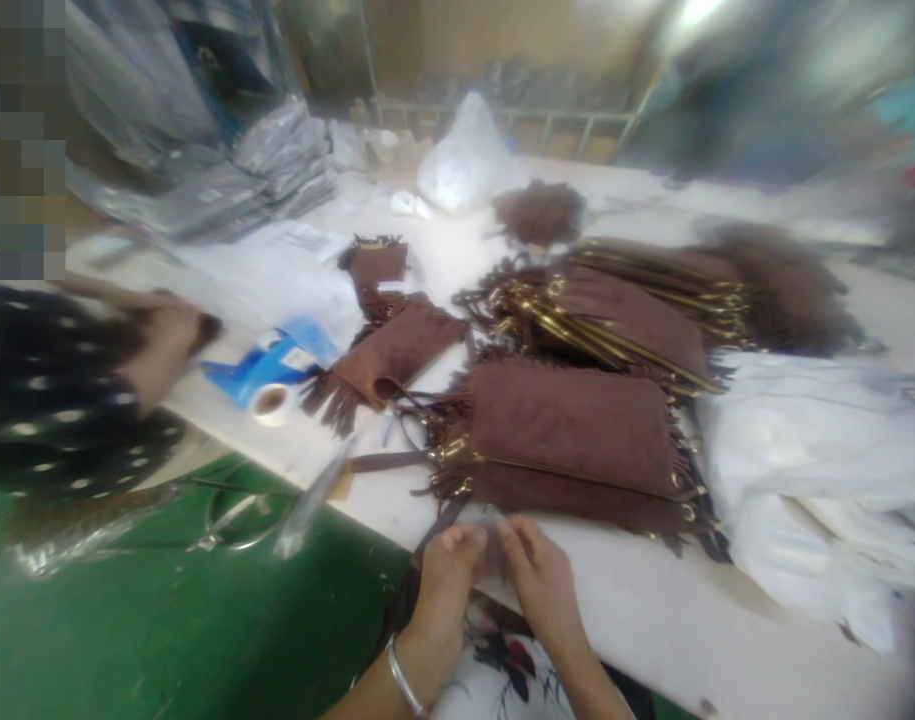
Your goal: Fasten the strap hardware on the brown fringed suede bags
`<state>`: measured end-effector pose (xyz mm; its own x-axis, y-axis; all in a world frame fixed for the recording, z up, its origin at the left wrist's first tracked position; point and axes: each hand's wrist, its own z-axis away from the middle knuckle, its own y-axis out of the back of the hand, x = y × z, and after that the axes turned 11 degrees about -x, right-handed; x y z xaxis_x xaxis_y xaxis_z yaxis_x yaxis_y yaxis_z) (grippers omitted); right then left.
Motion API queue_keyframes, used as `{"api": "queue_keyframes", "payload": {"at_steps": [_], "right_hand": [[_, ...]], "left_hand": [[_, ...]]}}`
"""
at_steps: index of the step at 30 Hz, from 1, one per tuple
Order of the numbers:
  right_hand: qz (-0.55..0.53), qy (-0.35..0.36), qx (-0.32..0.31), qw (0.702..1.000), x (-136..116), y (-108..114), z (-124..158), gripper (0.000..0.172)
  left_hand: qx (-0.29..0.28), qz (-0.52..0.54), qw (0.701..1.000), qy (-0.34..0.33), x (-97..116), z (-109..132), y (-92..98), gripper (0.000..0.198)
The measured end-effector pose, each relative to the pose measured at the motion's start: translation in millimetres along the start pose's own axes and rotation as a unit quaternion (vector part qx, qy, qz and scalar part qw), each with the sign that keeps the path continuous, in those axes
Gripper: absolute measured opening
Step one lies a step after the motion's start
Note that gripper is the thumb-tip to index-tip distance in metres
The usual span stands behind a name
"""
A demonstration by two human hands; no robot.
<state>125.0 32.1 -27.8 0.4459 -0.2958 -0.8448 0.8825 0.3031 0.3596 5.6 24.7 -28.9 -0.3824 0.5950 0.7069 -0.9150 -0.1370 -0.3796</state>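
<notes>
Low at the table's near edge, my left hand (451,575) and my right hand (538,575) are close together with fingers pinched. Between them is a small, clear plastic piece (492,550), perhaps a little bag; blur hides its exact kind. Just beyond my fingers lies a stack of brown suede fringed bags (569,425) with gold zippers and rings. A dark strap (389,461) runs from the stack's left side toward the table edge. Another brown fringed piece (401,350) rests farther left.
More brown bags with gold zippers (622,310) are piled behind. White cloth or plastic (794,460) lies at right. A tape roll (271,403) and blue packet (262,368) sit at left, near another person's hand (164,340). A white plastic bag (464,155) stands at the back.
</notes>
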Motion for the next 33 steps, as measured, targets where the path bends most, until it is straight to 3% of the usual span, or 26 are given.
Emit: {"api": "queue_keyframes", "payload": {"at_steps": [8,15,19,25,33], "right_hand": [[-0.063,-0.008,-0.020,0.998,9,-1,3,0.033],[-0.149,-0.039,-0.017,0.988,11,-6,-2,0.039],[-0.142,-0.026,-0.028,0.989,10,-8,1,0.038],[-0.117,-0.012,-0.036,0.992,13,-2,4,0.036],[-0.155,-0.026,-0.062,0.986,15,-4,-3,0.037]], "left_hand": [[0.050,-0.055,0.997,-0.035,-19,-10,9.8,0.027],[0.022,-0.107,0.993,-0.039,-21,-14,19.3,0.041],[0.040,-0.148,0.987,-0.058,-13,-10,19.0,0.039],[-0.005,-0.273,0.952,-0.139,2,5,13.6,0.029],[-0.030,-0.360,0.917,-0.171,17,2,14.7,0.018]]}}
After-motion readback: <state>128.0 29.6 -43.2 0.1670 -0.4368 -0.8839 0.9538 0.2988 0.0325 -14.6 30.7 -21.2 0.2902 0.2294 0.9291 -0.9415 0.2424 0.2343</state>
